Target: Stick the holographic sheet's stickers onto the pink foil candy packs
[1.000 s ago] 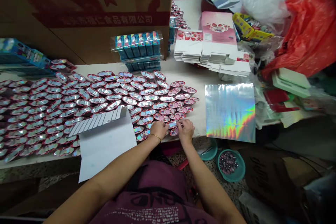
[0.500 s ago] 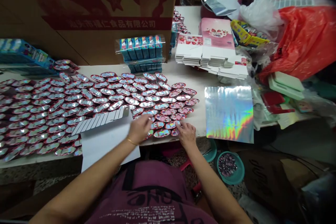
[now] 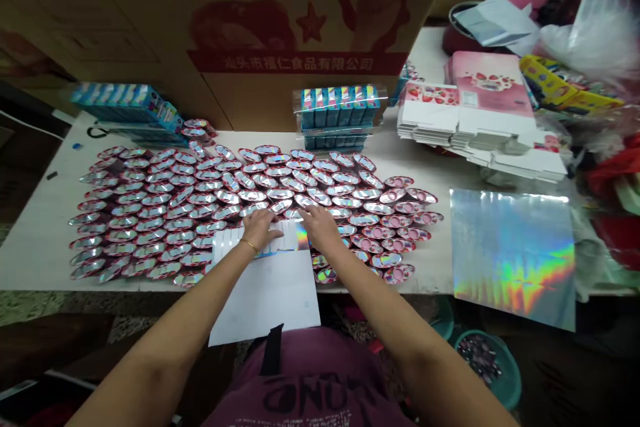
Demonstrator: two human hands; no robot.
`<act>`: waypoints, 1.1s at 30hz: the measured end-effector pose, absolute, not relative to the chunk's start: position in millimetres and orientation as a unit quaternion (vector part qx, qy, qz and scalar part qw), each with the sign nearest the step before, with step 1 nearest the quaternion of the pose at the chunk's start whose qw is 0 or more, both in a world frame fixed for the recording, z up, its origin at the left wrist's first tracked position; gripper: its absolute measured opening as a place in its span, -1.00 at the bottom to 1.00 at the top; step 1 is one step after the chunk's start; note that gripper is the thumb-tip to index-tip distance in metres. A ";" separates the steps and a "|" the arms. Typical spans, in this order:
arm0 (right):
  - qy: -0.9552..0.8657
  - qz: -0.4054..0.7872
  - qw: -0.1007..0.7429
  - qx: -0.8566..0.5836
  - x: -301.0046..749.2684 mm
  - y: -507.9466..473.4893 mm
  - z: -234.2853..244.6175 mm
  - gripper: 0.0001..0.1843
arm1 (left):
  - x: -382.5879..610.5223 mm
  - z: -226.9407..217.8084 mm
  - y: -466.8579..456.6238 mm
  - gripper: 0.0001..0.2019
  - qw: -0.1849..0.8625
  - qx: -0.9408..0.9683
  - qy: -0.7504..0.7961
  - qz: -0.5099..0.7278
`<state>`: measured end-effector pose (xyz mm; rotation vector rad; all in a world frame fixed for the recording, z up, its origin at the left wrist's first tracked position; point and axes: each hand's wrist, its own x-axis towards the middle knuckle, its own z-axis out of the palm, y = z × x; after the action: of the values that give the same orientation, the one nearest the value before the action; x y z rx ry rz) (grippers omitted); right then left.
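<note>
My left hand [image 3: 260, 230] lies at the top of a white sticker sheet [image 3: 265, 293], its thumb apart from the fingers. White strips and a small shiny rainbow patch show along the sheet's upper part. Just beyond the sheet's upper right corner is my right hand [image 3: 320, 227], fingers bent and drawn together over the small packs; anything at its fingertips is too small to make out. Rows of small upright oval packs [image 3: 180, 238] with red edges surround both hands. Most have shiny silvery tops, while several pink-topped ones [image 3: 395, 221] stand on the right.
A large cardboard box [image 3: 300, 33] stands behind the packs, with blue wrapped packs [image 3: 340, 113] before it. Right of the rows are stacked pink-and-white flat cartons [image 3: 490, 93] and a shiny holographic sheet [image 3: 515, 253] overhanging the table edge. A teal basin [image 3: 510, 380] sits below.
My left hand has come down onto the sheet's upper strips. My right hand has left the front right packs for the sheet's corner. The sheet's raised strip edge now lies flatter, and the view has shifted left.
</note>
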<state>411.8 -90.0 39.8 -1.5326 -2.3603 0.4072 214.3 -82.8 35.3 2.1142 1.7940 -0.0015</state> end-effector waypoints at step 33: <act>-0.373 0.545 0.423 -0.620 519.3 -163.0 77.0 -0.83 | 337.3 79.5 -126.7 -0.67 0.584 0.588 0.527 0.188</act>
<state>519.3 -163.0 77.0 -1.5523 -0.9338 1.3645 337.3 -126.7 79.5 1.3720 1.2300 0.4394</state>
